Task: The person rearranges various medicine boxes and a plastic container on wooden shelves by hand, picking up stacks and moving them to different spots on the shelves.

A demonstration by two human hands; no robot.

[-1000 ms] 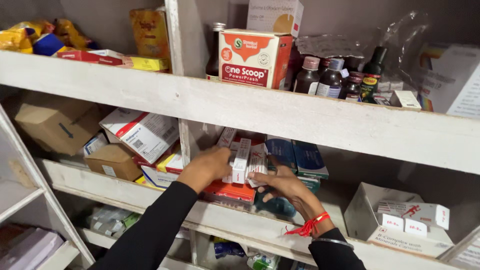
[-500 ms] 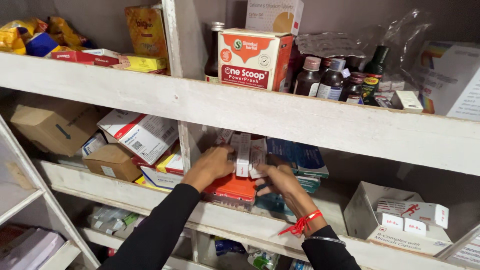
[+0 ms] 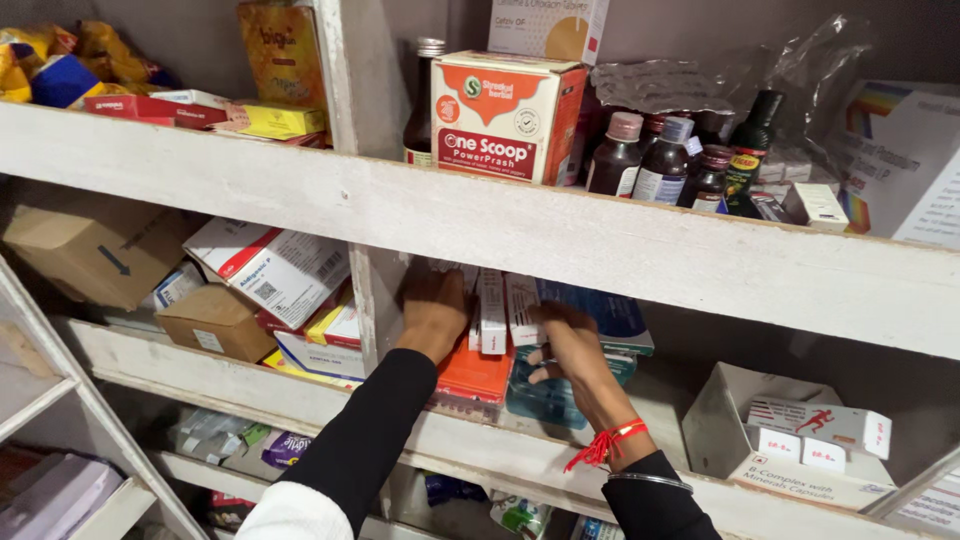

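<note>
Small white-and-red cardboard cartons [image 3: 495, 310] stand upright on the white-painted wooden middle shelf [image 3: 300, 390], atop an orange flat pack [image 3: 475, 372]. Left hand [image 3: 435, 305] and right hand [image 3: 570, 345] are pressed against them; fingers [image 3: 540, 352] curled on the cartons. Judged: stack being squared; steady inward pressure needed. Brown bottles [image 3: 660, 160] sit above.

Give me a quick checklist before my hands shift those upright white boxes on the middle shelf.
1. Left hand on the upright white boxes: ok.
2. Right hand touching the same boxes: ok.
3. Boxes standing upright: ok.
4. Orange box underneath lying flat: ok.
5. Blue box beside them clear of the fingers: cannot tell.
6. Space behind the boxes: cannot tell, hidden by the upper shelf board.
</note>
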